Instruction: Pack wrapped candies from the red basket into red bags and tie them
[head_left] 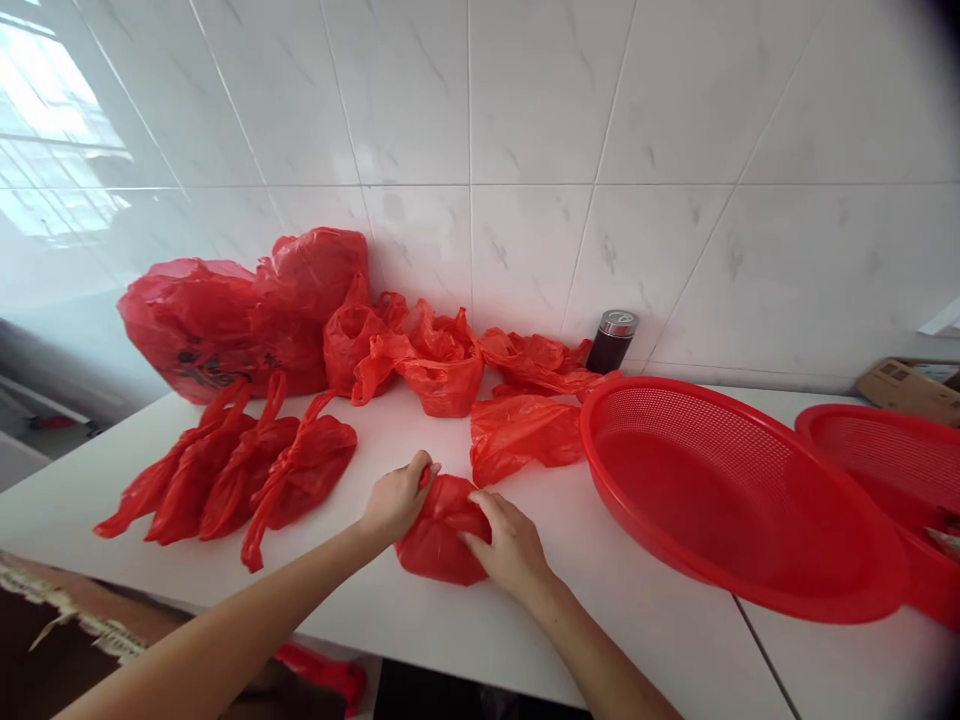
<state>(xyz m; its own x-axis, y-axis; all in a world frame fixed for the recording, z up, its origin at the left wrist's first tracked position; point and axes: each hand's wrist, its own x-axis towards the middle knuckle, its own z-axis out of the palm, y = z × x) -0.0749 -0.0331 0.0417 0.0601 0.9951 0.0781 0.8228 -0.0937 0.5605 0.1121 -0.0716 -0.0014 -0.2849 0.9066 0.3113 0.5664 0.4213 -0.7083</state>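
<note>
The worktop (600,610) bears a basket (697,490) rightward, seemingly leaving working room. Near its front edge sits the bag (444,545): the left hand (396,500), clenched, grips its end; the right hand (514,545), half-curled, holds its side, apparently steadying it.

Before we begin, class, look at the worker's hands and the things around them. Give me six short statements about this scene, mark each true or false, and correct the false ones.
1. The left hand and the right hand are both at the red bundle. True.
2. The left hand is spread out flat. False: it is closed on red plastic.
3. A large red basket sits to the right of both hands. True.
4. A dark flask is near the tiled wall. True.
5. The flask stands inside the basket. False: it stands outside it.
6. The red bundle touches the basket. False: white table shows between them.
</note>
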